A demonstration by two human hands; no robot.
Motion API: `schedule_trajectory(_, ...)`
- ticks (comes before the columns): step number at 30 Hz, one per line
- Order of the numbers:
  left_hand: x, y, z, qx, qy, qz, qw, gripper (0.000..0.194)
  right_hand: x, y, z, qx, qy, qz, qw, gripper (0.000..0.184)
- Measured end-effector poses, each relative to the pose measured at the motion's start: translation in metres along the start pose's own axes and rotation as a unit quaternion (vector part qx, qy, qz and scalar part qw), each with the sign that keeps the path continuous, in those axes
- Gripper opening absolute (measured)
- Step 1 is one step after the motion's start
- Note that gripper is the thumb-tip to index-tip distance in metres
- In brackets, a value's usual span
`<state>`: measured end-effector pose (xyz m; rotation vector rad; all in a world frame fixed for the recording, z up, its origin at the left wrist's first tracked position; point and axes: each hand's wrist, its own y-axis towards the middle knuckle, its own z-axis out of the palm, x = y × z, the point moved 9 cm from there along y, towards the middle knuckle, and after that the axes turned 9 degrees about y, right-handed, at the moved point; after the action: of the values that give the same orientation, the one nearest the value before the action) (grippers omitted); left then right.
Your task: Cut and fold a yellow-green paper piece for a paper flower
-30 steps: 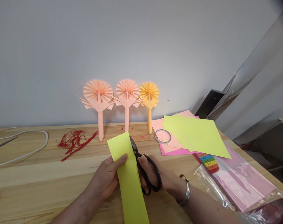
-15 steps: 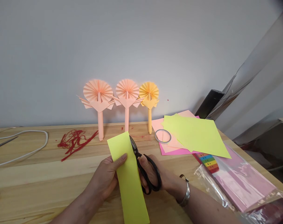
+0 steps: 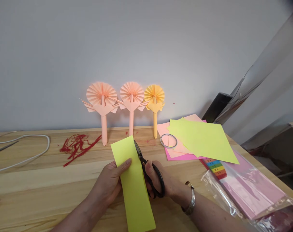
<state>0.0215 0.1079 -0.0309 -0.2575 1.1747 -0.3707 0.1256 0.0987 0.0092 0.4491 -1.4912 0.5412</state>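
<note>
My left hand (image 3: 108,185) pinches a long yellow-green paper strip (image 3: 134,187), thumb on top, holding it above the wooden table (image 3: 40,180). My right hand (image 3: 161,182) grips black scissors (image 3: 148,172) by the handles. The blades run along the strip's right edge, their tips near its far end. A bracelet sits on my right wrist.
Three folded paper fans (image 3: 130,103) on sticks lean against the wall. Red thread (image 3: 76,146) and a white cable (image 3: 23,151) lie at left. A tape ring (image 3: 168,140), loose yellow-green and pink sheets (image 3: 199,138), and a plastic pack of coloured paper (image 3: 245,187) lie at right.
The scissors' handles have closed a little and my right hand has edged slightly towards the strip. The strip and left hand stay almost still.
</note>
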Motion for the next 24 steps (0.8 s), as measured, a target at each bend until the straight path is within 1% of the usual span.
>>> schedule_trajectory(4, 0.0007, 0.001, -0.0035, -0.013, 0.0, 0.004, 1.0, 0.019, -0.0004, 0.0001, -0.0009, -0.002, 0.005, 0.009, 1.0, 0.061)
schedule_trajectory(10, 0.0001, 0.0023, -0.0031, -0.015, 0.003, 0.003, 1.0, 0.02, 0.0026, 0.0003, 0.0013, 0.006, 0.0, -0.008, 1.0, 0.064)
schedule_trajectory(13, 0.0001, 0.0015, -0.0022, -0.012, 0.004, 0.001, 1.0, 0.021, 0.0017, 0.0001, -0.0008, -0.002, 0.004, -0.001, 1.0, 0.063)
schedule_trajectory(19, -0.0006, 0.0021, -0.0059, -0.028, 0.006, 0.002, 1.0, 0.02, -0.0051, 0.0023, -0.0033, 0.001, 0.024, 0.042, 0.999, 0.056)
schedule_trajectory(24, -0.0041, 0.0014, -0.003, -0.025, 0.005, 0.006, 1.0, 0.02, -0.0055, 0.0051, -0.0058, -0.01, 0.025, 0.045, 0.999, 0.056)
